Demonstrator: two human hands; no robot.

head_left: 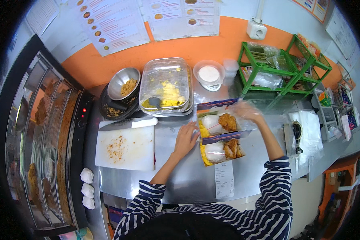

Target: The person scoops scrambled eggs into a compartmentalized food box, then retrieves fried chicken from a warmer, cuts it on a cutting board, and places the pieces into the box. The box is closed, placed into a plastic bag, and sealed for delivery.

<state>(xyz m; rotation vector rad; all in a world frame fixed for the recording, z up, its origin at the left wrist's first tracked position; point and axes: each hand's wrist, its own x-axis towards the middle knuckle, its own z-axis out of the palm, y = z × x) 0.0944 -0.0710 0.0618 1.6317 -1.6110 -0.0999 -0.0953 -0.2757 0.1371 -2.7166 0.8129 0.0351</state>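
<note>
Two open meal boxes stand one behind the other on the steel counter. The far meal box (220,122) holds a white rice mound, a fried brown piece, yellow food and something green. In the near meal box (222,151) are rice, sliced fried meat and yellow food; its dark purple lid flap stands between the two. My left hand (186,140) rests at the left side of the boxes, fingers stretched out and slightly apart. Motion smears my right hand (247,112) at the far box's right edge, so its fingers and any grip are unclear. A printed receipt (224,180) lies below the near box.
Left of the boxes lie a crumb-strewn cutting board (126,154) and a white-handled knife (144,122). Behind are a metal bowl (124,84), a covered food container (165,86) and a scale (210,77). Green racks (282,70) and plastic bags (308,132) occupy the right; a heated display cabinet (44,140) the left.
</note>
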